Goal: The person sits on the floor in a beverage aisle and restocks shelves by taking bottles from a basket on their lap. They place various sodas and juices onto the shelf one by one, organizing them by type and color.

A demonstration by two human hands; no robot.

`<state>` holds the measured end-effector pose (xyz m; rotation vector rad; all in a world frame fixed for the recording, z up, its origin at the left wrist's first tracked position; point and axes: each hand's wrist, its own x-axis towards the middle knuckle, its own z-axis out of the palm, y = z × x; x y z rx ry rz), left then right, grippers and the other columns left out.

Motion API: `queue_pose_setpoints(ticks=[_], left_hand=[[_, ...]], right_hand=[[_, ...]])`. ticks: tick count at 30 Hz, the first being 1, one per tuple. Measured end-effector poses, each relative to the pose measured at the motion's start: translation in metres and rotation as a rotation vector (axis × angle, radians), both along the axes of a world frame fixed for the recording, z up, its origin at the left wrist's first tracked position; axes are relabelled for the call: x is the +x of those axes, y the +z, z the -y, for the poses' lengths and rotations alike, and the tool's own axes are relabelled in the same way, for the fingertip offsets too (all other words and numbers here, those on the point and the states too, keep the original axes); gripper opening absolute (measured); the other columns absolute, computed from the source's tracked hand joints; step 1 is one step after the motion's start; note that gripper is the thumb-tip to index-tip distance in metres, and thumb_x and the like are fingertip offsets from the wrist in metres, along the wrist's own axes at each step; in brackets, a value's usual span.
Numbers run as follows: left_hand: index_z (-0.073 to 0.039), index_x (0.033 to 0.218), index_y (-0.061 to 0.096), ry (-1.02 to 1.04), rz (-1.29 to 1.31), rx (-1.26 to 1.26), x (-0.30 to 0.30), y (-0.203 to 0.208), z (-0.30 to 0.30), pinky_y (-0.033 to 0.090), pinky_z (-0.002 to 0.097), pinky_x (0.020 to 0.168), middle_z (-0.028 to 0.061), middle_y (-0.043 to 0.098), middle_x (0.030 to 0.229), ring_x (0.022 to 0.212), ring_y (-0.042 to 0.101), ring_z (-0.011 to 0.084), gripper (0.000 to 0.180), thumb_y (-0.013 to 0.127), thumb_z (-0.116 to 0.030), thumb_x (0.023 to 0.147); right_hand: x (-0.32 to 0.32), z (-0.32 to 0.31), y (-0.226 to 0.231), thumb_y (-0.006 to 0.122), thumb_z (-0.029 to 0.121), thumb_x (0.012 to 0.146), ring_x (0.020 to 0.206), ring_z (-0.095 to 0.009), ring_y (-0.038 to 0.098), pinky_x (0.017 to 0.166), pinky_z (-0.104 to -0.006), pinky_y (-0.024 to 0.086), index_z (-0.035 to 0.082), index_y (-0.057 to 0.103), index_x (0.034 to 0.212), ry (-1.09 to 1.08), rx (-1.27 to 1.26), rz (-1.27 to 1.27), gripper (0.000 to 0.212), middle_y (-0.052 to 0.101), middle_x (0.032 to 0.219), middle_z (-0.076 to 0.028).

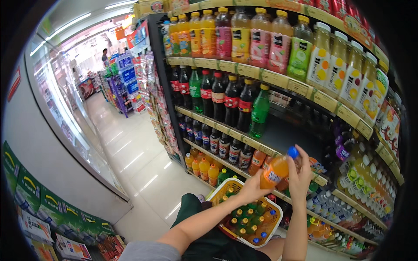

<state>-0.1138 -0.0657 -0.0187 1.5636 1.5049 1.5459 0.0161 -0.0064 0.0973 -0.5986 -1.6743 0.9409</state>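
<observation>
Gripping a tilted, labelled, orange-filled soda bottle point(274, 171) low with the left hand point(251, 188) and near its blue cap point(292, 152) with the right hand point(301, 173).

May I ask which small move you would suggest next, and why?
Perhaps set the orange bottle upright on the shelf beside the rightmost green bottle: left hand and right hand hold it, tilted, and that shelf shows a bare stretch.

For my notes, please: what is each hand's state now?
Left hand: closed, holding the orange bottle low down.
Right hand: closed on the same bottle, near its blue cap.
</observation>
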Motion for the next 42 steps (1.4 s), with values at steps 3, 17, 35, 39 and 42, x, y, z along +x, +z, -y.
queue_pose_setpoints(ticks=[3, 17, 35, 39, 42], left_hand=[[-0.001, 0.125, 0.049, 0.034, -0.007, 0.019, -0.006, 0.036, 0.007, 0.049, 0.0331, 0.091, 0.0108, 0.063, 0.111, 0.102, 0.062, 0.0192, 0.055, 0.076, -0.016, 0.08], [-0.003, 0.127, 0.04, -0.21, -0.11, 0.134, 0.011, 0.125, -0.038, 0.048, 0.0364, 0.09, 0.0168, 0.06, 0.116, 0.106, 0.061, 0.0292, 0.051, 0.068, -0.009, 0.084], [-0.002, 0.123, 0.049, -0.082, -0.327, -0.008, 0.045, 0.096, -0.225, 0.051, 0.0393, 0.088, 0.0196, 0.066, 0.111, 0.106, 0.064, 0.0335, 0.061, 0.079, -0.019, 0.074], [0.0, 0.121, 0.05, -0.066, -0.357, -0.092, 0.047, 0.09, -0.254, 0.052, 0.0394, 0.087, 0.0195, 0.067, 0.109, 0.105, 0.064, 0.0333, 0.063, 0.081, -0.028, 0.073], [-0.001, 0.119, 0.051, -0.051, -0.386, -0.134, 0.055, 0.089, -0.276, 0.052, 0.0398, 0.087, 0.0201, 0.067, 0.109, 0.105, 0.064, 0.0338, 0.066, 0.083, -0.034, 0.072]], right_hand=[[-0.008, -0.013, -0.007, 0.062, 0.013, 0.093, 0.106, -0.021, 0.061, 0.091, -0.0336, 0.049, 0.0, 0.044, 0.135, 0.041, -0.017, -0.047, 0.048, 0.06, 0.122, -0.017], [0.025, -0.01, 0.029, 0.073, 0.01, 0.082, 0.121, -0.028, 0.055, 0.1, -0.0393, 0.046, 0.002, 0.033, 0.14, 0.065, 0.15, -0.078, 0.071, 0.054, 0.131, -0.019], [0.057, -0.11, 0.006, 0.055, 0.001, 0.091, 0.118, -0.035, 0.057, 0.099, -0.0413, 0.048, 0.0, 0.035, 0.141, -0.296, 0.137, 0.045, 0.055, 0.053, 0.129, -0.026], [0.065, -0.119, -0.002, 0.052, -0.001, 0.092, 0.127, -0.034, 0.049, 0.104, -0.041, 0.044, -0.002, 0.037, 0.139, -0.295, 0.052, 0.122, 0.049, 0.047, 0.138, -0.024], [0.069, -0.126, -0.01, 0.052, 0.0, 0.091, 0.125, -0.034, 0.052, 0.104, -0.04, 0.043, -0.003, 0.042, 0.136, -0.363, 0.051, 0.172, 0.046, 0.052, 0.132, -0.026]])
